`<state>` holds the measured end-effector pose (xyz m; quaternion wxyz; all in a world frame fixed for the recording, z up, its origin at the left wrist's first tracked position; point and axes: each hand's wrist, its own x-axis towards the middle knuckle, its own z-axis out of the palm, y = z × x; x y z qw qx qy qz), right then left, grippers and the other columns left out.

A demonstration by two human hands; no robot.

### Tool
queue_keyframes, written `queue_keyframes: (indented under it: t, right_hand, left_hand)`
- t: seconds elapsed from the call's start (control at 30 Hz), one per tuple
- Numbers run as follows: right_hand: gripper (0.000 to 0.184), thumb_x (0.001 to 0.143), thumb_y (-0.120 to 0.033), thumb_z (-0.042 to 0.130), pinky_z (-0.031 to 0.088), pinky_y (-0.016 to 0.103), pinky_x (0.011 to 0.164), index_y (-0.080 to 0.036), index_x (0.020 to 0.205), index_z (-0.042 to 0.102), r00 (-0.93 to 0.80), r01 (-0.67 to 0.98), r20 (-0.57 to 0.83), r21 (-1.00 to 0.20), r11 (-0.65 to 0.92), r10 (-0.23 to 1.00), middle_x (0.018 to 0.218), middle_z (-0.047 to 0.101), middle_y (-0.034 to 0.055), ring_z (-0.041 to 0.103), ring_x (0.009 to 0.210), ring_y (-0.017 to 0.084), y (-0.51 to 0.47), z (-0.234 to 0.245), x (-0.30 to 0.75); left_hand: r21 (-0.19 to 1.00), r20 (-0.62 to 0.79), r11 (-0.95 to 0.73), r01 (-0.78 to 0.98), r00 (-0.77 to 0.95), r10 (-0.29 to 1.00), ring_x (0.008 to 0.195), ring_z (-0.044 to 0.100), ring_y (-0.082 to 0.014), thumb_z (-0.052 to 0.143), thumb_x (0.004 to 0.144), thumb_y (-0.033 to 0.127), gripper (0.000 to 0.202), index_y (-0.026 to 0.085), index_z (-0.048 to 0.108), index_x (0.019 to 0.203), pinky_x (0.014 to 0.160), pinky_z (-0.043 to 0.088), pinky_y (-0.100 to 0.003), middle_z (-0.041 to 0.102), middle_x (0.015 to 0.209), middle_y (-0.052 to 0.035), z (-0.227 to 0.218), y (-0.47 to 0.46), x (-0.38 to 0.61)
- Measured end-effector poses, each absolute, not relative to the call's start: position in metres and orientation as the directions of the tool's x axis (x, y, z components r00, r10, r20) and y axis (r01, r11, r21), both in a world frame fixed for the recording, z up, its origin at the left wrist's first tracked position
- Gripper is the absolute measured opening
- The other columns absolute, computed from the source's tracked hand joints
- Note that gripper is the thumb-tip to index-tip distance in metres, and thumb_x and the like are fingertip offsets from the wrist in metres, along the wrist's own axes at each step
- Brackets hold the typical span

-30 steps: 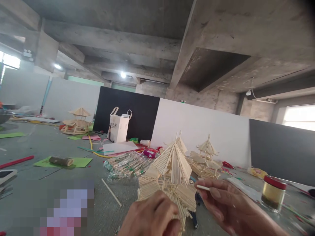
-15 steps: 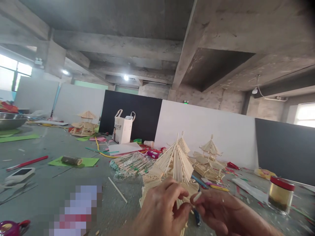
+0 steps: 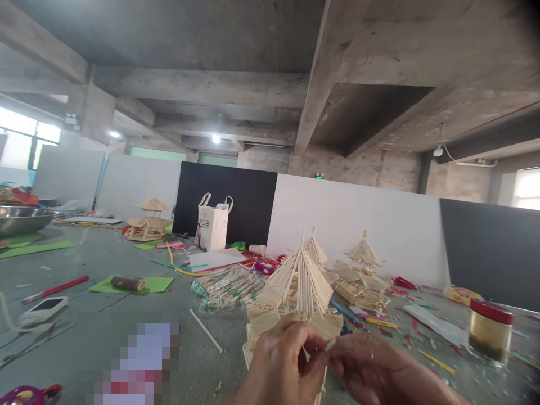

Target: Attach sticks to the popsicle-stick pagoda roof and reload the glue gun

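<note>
Two hands meet low in the view over a grey bench (image 3: 105,315). The left hand (image 3: 280,365) is curled, fingers closed against the base of a stick-built pagoda model (image 3: 295,301), which stands just beyond the hands. The right hand (image 3: 379,374) pinches a short pale stick (image 3: 330,344) between thumb and finger, its tip touching the left thumb.

Writing: a white tote bag (image 3: 213,224) with fabric handles stands upright near the black partition; dark characters are printed on its front, too small to read. What it holds cannot be seen.

Containers: a glass jar (image 3: 490,329) with a red lid stands at the right, partly filled with yellowish-brown matter. A steel bowl (image 3: 21,219) sits at the far left edge; bright orange and red things show just behind its rim. A clear plastic packet (image 3: 230,287) of sticks lies left of the held model.

Other pagoda models: one (image 3: 360,273) just right of the held model, another (image 3: 147,219) well apart, beyond the green paper (image 3: 152,284) bearing a short log (image 3: 127,282).
</note>
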<state>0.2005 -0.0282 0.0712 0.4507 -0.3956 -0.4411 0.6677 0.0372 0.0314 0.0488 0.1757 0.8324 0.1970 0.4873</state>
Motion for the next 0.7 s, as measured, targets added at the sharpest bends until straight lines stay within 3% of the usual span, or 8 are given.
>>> queue_keyframes:
  t: [0.1, 0.23, 0.5, 0.63, 0.7]
  right_hand:
    - [0.028, 0.081, -0.034, 0.052, 0.023, 0.009, 0.027, -0.013, 0.067, 0.064, -0.25, -0.22, -0.178, -0.947, -0.235, 0.952, 0.037, 0.042, -0.005, 0.037, 0.028, 0.002, -0.03, 0.073, 0.196]
    - [0.025, 0.077, -0.034, 0.058, 0.027, 0.009, 0.028, -0.013, 0.066, 0.063, -0.231, -0.234, -0.097, -0.96, -0.152, 0.968, 0.047, 0.047, -0.0042, 0.038, 0.032, 0.001, -0.03, 0.072, 0.197]
    - [0.026, 0.079, -0.032, 0.056, 0.025, 0.01, 0.029, -0.014, 0.061, 0.063, -0.151, -0.197, -0.093, -0.973, -0.122, 0.984, 0.042, 0.037, -0.0058, 0.035, 0.033, 0.003, -0.032, 0.068, 0.196]
    - [0.025, 0.074, -0.037, 0.063, 0.029, 0.011, 0.032, -0.015, 0.062, 0.064, -0.086, -0.205, 0.015, -0.979, -0.003, 0.996, 0.051, 0.046, -0.0036, 0.04, 0.038, 0.003, -0.029, 0.064, 0.196]
    - [0.032, 0.072, -0.045, 0.063, 0.028, 0.012, 0.031, -0.015, 0.063, 0.063, -0.055, -0.101, 0.006, -0.995, 0.0, 0.998, 0.05, 0.046, -0.0036, 0.039, 0.036, 0.003, -0.025, 0.064, 0.199]
  left_hand:
    - [0.513, 0.735, -0.843, 0.163, 0.424, 0.529, 0.052, 0.053, -0.0098, 0.055, 0.073, 0.018, 0.008, 0.016, 0.062, 0.072, 0.047, 0.038, -0.02, 0.057, 0.065, -0.0012, 0.048, 0.031, 0.039]
    - [0.527, 0.737, -0.836, 0.152, 0.409, 0.538, 0.051, 0.052, -0.0095, 0.056, 0.074, 0.02, 0.008, 0.017, 0.063, 0.074, 0.046, 0.038, -0.02, 0.056, 0.064, -0.001, 0.047, 0.03, 0.039]
    - [0.434, 0.805, -0.888, 0.148, 0.379, 0.457, 0.051, 0.052, -0.0096, 0.052, 0.077, 0.02, 0.011, 0.016, 0.062, 0.074, 0.045, 0.038, -0.02, 0.057, 0.067, -0.0022, 0.038, 0.034, 0.042]
    - [0.411, 0.806, -0.897, 0.161, 0.395, 0.44, 0.054, 0.054, -0.0104, 0.05, 0.078, 0.018, 0.013, 0.015, 0.062, 0.074, 0.048, 0.041, -0.02, 0.057, 0.067, -0.0032, 0.037, 0.033, 0.041]
    - [0.424, 0.802, -0.89, 0.169, 0.385, 0.456, 0.052, 0.053, -0.0101, 0.05, 0.077, 0.018, 0.013, 0.015, 0.062, 0.072, 0.047, 0.039, -0.02, 0.058, 0.066, -0.003, 0.038, 0.033, 0.042]
